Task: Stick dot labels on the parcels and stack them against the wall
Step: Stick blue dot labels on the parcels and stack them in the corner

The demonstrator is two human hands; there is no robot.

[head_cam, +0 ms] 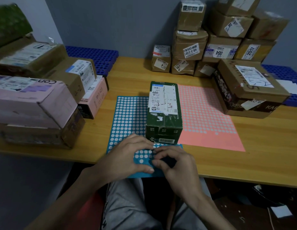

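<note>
1. Green parcel (164, 112): mid-table (244, 155), lying flat, long axis running from the near edge toward the wall, shipping label up, barcode end facing near side. Sitting across both label sheets.
2. Counts: one green parcel; two dot sheets, one blue sheet (127, 117) and one pink sheet (205, 117); wall stack (219, 39) at far right, roughly ten cartons, some hidden; left pile (36, 97), at least five boxes.
3. Left hand (127, 156): fingers extended and flat, pressing down the blue sheet's near end.
4. Right hand (176, 165): fingers curled, thumb and fingertips meeting on the blue sheet beside the left fingertips. Can't tell whether a dot is pinched.
</note>
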